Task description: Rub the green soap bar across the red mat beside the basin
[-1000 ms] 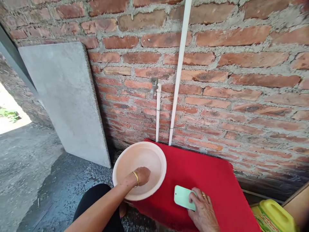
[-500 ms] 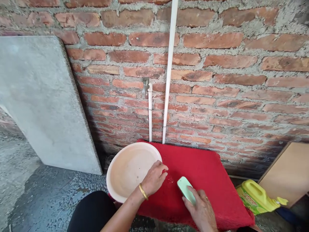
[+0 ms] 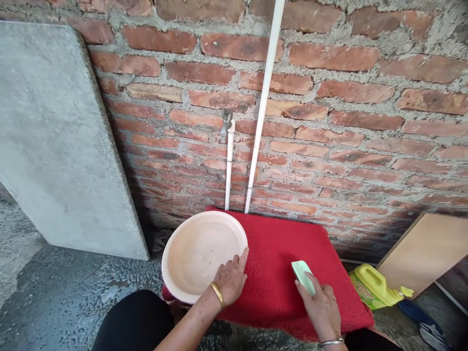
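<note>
A pale pink, round plastic basin (image 3: 204,239) stands on the left part of a soaked-looking red cloth (image 3: 270,239). My left hand (image 3: 231,280), with a gold bangle at the wrist, lies over the basin's right rim. Its fingers bend over the edge and one points up along the rim; the thumb's grip is partly hidden. In my right hand (image 3: 321,304) is a pale green scrubbing brush (image 3: 303,275), held above the right part of the cloth. The brush's smooth back faces up with a small hole at its far end; its underside is hidden.
A tap (image 3: 225,126) and white pipes (image 3: 261,107) run along the brick wall (image 3: 340,126) behind. A grey slab (image 3: 69,146) leans at left. To the right are a yellow detergent jug (image 3: 376,287), a tan board (image 3: 426,253) and a shoe (image 3: 433,334). The floor at left is wet.
My left hand has gone from above the cloth beside the basin onto the basin's rim. My right hand has moved right with the brush. The view has shifted slightly.
</note>
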